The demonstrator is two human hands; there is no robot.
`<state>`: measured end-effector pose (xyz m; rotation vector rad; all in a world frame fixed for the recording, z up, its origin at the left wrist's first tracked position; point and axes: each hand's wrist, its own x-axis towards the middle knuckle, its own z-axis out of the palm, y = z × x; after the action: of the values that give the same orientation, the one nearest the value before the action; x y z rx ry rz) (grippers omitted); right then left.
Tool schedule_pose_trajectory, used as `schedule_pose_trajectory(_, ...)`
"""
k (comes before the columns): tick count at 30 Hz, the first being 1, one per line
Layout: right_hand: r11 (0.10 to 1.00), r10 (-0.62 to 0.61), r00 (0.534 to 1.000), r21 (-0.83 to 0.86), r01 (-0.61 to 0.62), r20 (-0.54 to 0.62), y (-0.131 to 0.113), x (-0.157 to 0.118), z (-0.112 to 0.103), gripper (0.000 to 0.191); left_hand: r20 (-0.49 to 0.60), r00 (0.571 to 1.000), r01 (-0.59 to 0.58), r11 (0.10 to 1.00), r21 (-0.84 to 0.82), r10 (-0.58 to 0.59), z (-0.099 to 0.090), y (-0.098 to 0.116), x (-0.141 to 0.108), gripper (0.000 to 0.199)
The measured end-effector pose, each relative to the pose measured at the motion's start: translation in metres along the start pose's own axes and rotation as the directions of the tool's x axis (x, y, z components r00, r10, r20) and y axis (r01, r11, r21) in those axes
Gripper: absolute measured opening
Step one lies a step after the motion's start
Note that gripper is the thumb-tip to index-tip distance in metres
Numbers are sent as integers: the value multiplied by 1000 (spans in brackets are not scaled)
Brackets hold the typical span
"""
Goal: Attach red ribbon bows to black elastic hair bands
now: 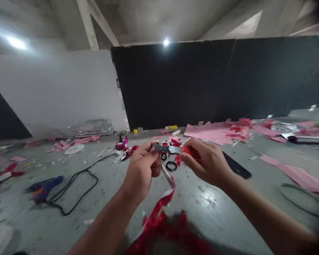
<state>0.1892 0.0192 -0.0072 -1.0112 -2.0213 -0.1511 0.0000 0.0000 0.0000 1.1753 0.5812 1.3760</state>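
Note:
My left hand (143, 164) pinches a dark, flat piece (161, 148) between thumb and fingers, at chest height over the table. My right hand (208, 161) is wrapped round red-handled scissors (190, 152), as far as their blurred outline shows. Their shiny metal part meets the dark piece between both hands. Below my left hand, a red and white fabric strip (171, 187) curves down to a bunch of crimson fabric (167, 230) at the near edge. Two black rings (171, 165), like elastic bands, lie behind the hands among red scraps.
A blue glue gun (44, 187) with a looped black cord (81, 171) lies at left. Pink sheets (215, 132) are spread at the back. A black phone-like slab (236, 165) sits beside my right wrist. A magenta tape roll (121, 141) and a yellow tube (171, 127) stand farther back.

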Motion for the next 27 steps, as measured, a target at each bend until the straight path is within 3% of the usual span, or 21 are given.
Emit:
schedule_pose_trajectory(9, 999, 1, 999, 54, -3, 36, -3, -4, 0, 39, 5, 999, 44, 999, 23, -44, 3, -2, -5, 17)
schedule_pose_trajectory(15, 989, 24, 996, 140, -35, 81, 2, -4, 0, 42, 16, 1000, 10, 999, 40, -11, -1, -2, -3, 19)
schedule_pose_trajectory(23, 988, 23, 996, 150, -35, 86, -1, -2, 2, 43, 39, 995, -98, 977, 189, 92, -7, -7, -3, 21)
schedule_pose_trajectory(27, 986, 12, 995, 162, -28, 99, 1, -2, 1, 42, 69, 997, -57, 984, 167, 46, -6, -6, -4, 24)
